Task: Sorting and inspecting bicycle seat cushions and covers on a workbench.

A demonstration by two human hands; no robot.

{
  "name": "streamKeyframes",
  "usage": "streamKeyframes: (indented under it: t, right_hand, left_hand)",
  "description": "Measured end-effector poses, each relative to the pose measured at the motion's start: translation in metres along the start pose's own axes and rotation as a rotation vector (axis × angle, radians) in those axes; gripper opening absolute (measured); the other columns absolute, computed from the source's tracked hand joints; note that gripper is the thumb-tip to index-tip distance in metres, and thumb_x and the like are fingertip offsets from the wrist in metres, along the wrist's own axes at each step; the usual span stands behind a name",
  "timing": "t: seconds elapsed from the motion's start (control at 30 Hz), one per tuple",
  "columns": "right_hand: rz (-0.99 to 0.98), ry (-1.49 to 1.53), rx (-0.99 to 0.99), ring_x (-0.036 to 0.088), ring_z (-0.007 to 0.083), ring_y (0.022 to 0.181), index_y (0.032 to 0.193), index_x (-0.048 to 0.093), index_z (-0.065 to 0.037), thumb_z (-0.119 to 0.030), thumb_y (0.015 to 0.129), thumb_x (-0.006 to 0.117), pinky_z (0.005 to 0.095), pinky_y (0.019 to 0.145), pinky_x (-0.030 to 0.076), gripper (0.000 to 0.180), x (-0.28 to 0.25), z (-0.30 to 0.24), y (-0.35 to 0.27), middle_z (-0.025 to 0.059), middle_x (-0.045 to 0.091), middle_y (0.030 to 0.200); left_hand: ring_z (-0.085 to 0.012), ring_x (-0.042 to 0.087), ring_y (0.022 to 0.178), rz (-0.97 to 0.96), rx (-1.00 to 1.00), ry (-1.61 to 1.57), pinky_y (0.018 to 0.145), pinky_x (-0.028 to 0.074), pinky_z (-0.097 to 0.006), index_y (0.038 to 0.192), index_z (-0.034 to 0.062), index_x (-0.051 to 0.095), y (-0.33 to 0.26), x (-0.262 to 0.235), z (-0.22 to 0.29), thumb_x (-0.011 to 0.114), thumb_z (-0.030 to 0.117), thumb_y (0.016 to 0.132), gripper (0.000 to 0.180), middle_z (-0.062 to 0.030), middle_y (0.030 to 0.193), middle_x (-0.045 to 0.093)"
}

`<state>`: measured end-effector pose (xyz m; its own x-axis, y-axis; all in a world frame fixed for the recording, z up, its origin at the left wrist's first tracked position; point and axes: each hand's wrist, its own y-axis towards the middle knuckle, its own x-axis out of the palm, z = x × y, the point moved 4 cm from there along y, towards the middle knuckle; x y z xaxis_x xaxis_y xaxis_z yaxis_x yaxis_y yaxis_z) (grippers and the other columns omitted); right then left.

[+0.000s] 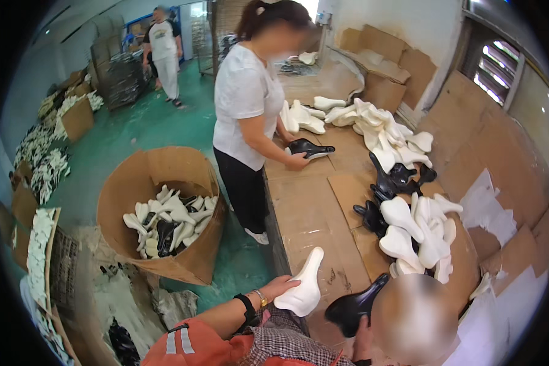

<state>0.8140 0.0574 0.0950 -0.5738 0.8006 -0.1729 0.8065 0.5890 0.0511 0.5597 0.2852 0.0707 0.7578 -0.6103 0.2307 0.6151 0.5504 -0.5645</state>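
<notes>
Over the near edge of the table, my left hand (279, 287) grips the wide end of a white foam bicycle saddle pad (305, 287), its narrow nose pointing away from me. To the right, my right hand (363, 340) is closed at the near side of a glossy black bicycle saddle shell (355, 305), tilted with its nose toward the upper right. The right fingers are partly hidden beneath it. The two saddle pieces are apart. A blurred round patch covers the area right of the black shell.
A cardboard-covered table (305, 210) bears piles of white pads (402, 226) and black shells (399, 177) on its right. A co-worker (247, 91) stands at its far left side, holding a black saddle (310, 148). A large cardboard bin (152, 161) of saddle parts stands left.
</notes>
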Motion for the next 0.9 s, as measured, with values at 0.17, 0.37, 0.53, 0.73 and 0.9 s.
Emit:
streamKeyframes:
  t: [0.17, 0.37, 0.53, 0.73, 0.9]
  right_hand:
    - [0.036, 0.160, 0.029, 0.057, 0.0129, 0.087, 0.113, 0.056, 0.006, -0.010, 0.089, 0.058, 0.0252, 0.081, 0.045, 0.029, 0.014, -0.131, 0.033, 0.0067, 0.061, 0.100]
    - [-0.030, 0.351, -0.055, 0.056, 0.0100, 0.086, 0.109, 0.059, 0.003, -0.008, 0.089, 0.058, 0.0230, 0.080, 0.044, 0.024, 0.031, -0.158, 0.031, 0.0036, 0.061, 0.098]
    - [-0.033, 0.344, -0.076, 0.054, 0.0090, 0.086, 0.107, 0.061, 0.002, -0.007, 0.088, 0.058, 0.0217, 0.078, 0.043, 0.021, 0.023, -0.152, 0.007, 0.0023, 0.060, 0.096]
    - [-0.020, -0.009, -0.204, 0.057, 0.0154, 0.083, 0.099, 0.063, 0.001, -0.018, 0.088, 0.058, 0.0272, 0.075, 0.045, 0.023, 0.031, -0.179, 0.019, 0.0095, 0.062, 0.086]
    - [-0.105, 0.205, -0.391, 0.058, 0.0162, 0.086, 0.100, 0.062, 0.003, -0.013, 0.085, 0.061, 0.0254, 0.077, 0.044, 0.022, 0.034, -0.213, 0.022, 0.0094, 0.062, 0.096]
  left_hand:
    - [-0.0157, 0.056, 0.103, -0.224, 0.060, -0.146, 0.088, 0.045, -0.030, 0.128, 0.0003, 0.045, -0.007, 0.053, 0.051, 0.056, 0.033, 0.091, 0.051, -0.0086, 0.116, 0.057]
    - [-0.0163, 0.054, 0.110, -0.463, 0.133, -0.269, 0.095, 0.043, -0.031, 0.133, 0.0058, 0.041, -0.024, 0.113, 0.083, 0.045, 0.037, 0.096, 0.048, -0.0060, 0.124, 0.054]
    - [-0.0168, 0.053, 0.112, -0.479, 0.159, -0.294, 0.097, 0.043, -0.034, 0.132, 0.0051, 0.041, -0.052, 0.126, 0.088, 0.044, 0.036, 0.096, 0.048, -0.0063, 0.128, 0.051]
    - [-0.0226, 0.053, 0.112, -0.292, 0.047, -0.475, 0.097, 0.044, -0.041, 0.128, 0.0035, 0.044, -0.095, 0.144, 0.132, 0.043, 0.033, 0.097, 0.043, -0.0097, 0.127, 0.051]
    - [-0.0246, 0.054, 0.112, -0.518, 0.198, -0.464, 0.097, 0.044, -0.039, 0.128, 0.0026, 0.046, -0.091, 0.141, 0.151, 0.038, 0.050, 0.095, 0.058, -0.0118, 0.125, 0.055]
